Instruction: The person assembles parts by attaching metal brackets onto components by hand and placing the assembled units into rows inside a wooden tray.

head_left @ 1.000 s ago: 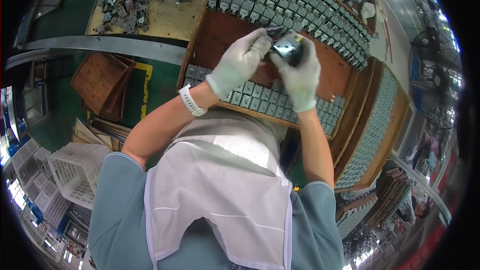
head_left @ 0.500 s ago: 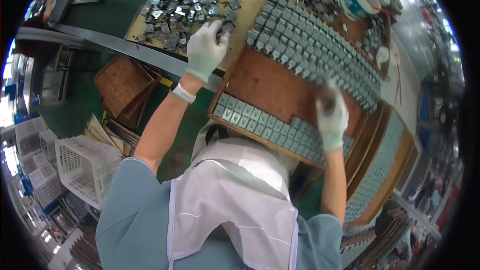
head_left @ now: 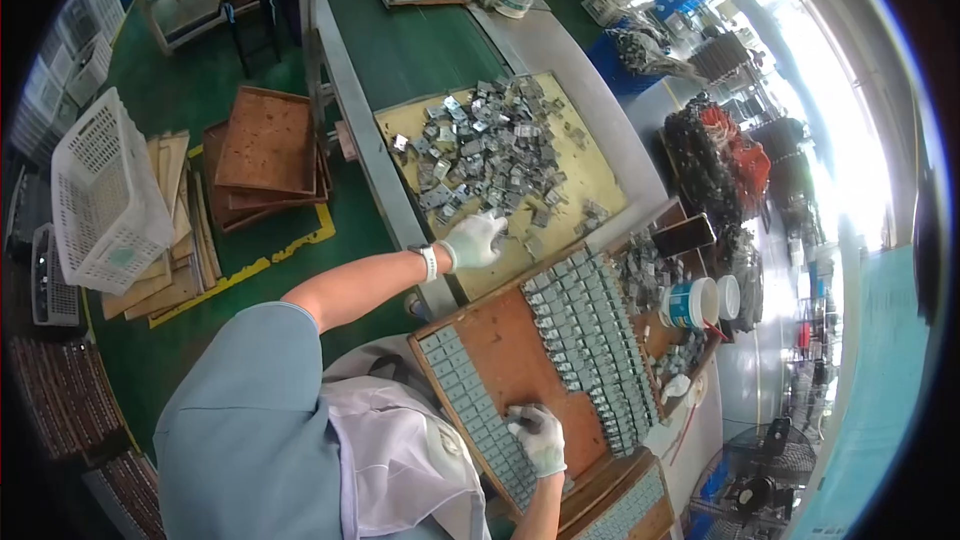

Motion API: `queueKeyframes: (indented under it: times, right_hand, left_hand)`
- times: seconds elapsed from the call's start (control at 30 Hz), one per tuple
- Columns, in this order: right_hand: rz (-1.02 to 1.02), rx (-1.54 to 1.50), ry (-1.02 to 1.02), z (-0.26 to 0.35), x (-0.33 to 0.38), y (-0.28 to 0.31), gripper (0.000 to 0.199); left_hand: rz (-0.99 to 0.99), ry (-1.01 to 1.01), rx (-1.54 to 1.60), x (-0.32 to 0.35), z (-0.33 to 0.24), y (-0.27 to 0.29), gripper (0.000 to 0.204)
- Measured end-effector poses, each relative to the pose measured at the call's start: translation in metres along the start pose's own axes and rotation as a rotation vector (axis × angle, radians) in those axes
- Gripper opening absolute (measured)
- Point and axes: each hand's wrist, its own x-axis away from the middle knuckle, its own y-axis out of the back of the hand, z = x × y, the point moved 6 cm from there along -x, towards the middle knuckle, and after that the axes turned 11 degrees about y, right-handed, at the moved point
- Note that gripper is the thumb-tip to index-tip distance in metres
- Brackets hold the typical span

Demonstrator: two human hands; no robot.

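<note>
My left hand, in a white glove, is at the near edge of a heap of small shiny metal brackets on a yellowish board. Its fingers are drawn together, and what they hold, if anything, is hidden. Over a shallow brown wooden tray, my gloved right hand is closed around a small dark grey metal part, beside the near rows. Grey metal pieces stand in close rows along the tray's far side, and flatter rows line its near side. Brown wood shows between them.
Another filled tray lies beyond my right hand. A white-and-blue bucket and a dark phone-like slab are among loose parts at the right. Stacked wooden trays and a white plastic crate are on the floor at left. A fan stands lower right.
The view has swung, so the heap and tray appear shifted. My left hand is now at the heap's near edge; my right hand has come down close to the tray's near rows.
</note>
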Motion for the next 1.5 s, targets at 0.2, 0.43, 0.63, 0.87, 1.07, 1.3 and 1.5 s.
queueKeyframes:
  times: [0.2, 0.43, 0.63, 0.87, 1.07, 1.3, 1.5]
  right_hand:
    - [-0.288, 0.262, 0.060, -0.033, -0.002, 0.006, 0.022]
    - [-0.479, 0.375, 0.149, 0.005, -0.015, 0.007, 0.027]
    - [-0.691, -0.810, -0.095, 0.019, -0.030, 0.035, 0.037]
    - [-0.737, -0.919, 0.007, 0.038, -0.034, 0.038, 0.036]
    - [-0.736, -0.730, -0.147, 0.037, -0.032, 0.034, 0.028]
    - [-0.709, -0.662, -0.162, 0.031, -0.031, 0.030, 0.018]
    - [-0.606, -0.473, -0.142, 0.038, -0.033, 0.017, 0.020]
  left_hand:
    - [0.011, 0.120, 0.573, 0.006, -0.063, 0.033, 0.044]
    - [0.628, 0.380, 1.595, 0.021, -0.064, 0.014, 0.061]
    - [0.830, 0.369, 1.342, 0.075, -0.124, 0.043, 0.047]
    - [0.963, 0.566, 1.453, 0.143, -0.120, -0.030, 0.043]
    - [0.825, 0.501, 1.137, 0.153, -0.119, -0.035, 0.028]
    - [0.745, 0.293, 0.883, 0.148, -0.121, -0.029, 0.023]
    - [0.819, 0.239, 0.783, 0.136, -0.106, -0.027, 0.022]
